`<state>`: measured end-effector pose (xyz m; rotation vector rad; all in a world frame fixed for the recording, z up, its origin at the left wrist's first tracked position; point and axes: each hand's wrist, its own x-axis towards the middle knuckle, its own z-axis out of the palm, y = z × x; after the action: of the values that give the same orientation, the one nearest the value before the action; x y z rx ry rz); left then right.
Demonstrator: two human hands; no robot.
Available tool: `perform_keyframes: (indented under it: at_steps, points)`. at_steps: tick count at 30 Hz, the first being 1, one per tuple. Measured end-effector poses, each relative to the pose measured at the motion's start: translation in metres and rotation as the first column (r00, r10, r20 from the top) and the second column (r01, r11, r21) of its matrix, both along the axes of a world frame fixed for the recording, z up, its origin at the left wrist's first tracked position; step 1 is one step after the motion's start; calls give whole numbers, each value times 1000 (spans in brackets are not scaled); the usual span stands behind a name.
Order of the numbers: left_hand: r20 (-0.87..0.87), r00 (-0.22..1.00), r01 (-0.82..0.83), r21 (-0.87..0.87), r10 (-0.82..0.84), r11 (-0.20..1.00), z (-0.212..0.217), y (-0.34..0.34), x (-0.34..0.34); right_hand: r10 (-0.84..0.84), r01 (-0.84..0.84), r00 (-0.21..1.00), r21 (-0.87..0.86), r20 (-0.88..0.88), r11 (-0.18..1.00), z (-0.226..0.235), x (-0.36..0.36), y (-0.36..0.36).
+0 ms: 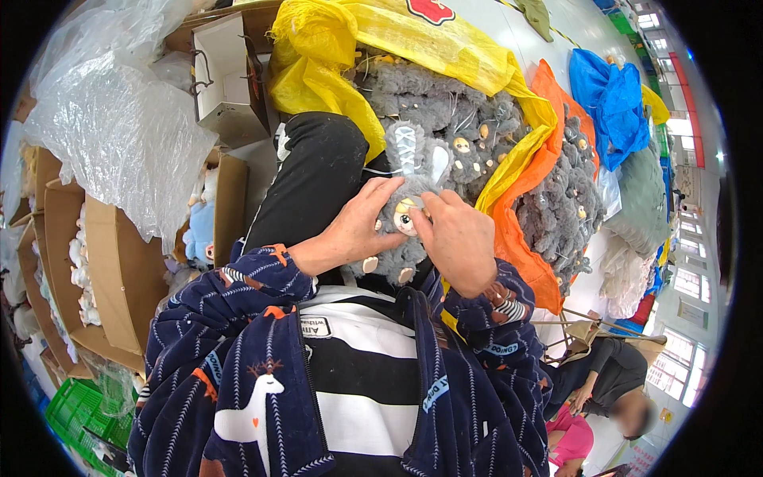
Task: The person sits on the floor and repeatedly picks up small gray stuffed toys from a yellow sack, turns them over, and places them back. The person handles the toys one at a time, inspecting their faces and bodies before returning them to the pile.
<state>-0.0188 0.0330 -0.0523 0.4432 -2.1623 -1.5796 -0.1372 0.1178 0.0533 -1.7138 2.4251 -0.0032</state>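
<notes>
Head view: pale workshop floor (pixel 509 36); yellow sack (pixel 445 48) full of grey plush toys; below it, both hands, left (pixel 362 226) and right (pixel 461 238), pinch one toy (pixel 409 215).

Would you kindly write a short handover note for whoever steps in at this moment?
Left hand: grips the grey plush toy from its left side.
Right hand: fingers on the toy's face.
The toy sits on the lap, ears up.
More grey plush toys fill the yellow bag and the orange bag ahead.
Done: one toy taken in hand.
Left: cannot tell from this view.
</notes>
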Motion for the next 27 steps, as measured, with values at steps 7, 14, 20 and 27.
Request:
perform_keyframes:
  at_steps: [7, 14, 20, 27]
  points:
    - [-10, 1000, -7, -1, 7, 1000, -1, 0, 0, 0, 1, 1000, 21, -12, 1000, 2, 0, -2]
    - [-18, 1000, -6, 1, 6, 1000, -2, 0, -1, 4, -2, 999, 45, -49, 999, 2, 3, -5]
    - [-11, 1000, -5, -16, 5, 1000, -3, 0, 0, 44, -31, 978, 67, -202, 997, -4, 10, -6]
    - [-4, 1000, -25, -5, 25, 1000, -8, 0, -1, -9, 4, 997, -63, -76, 998, -16, 5, 0]
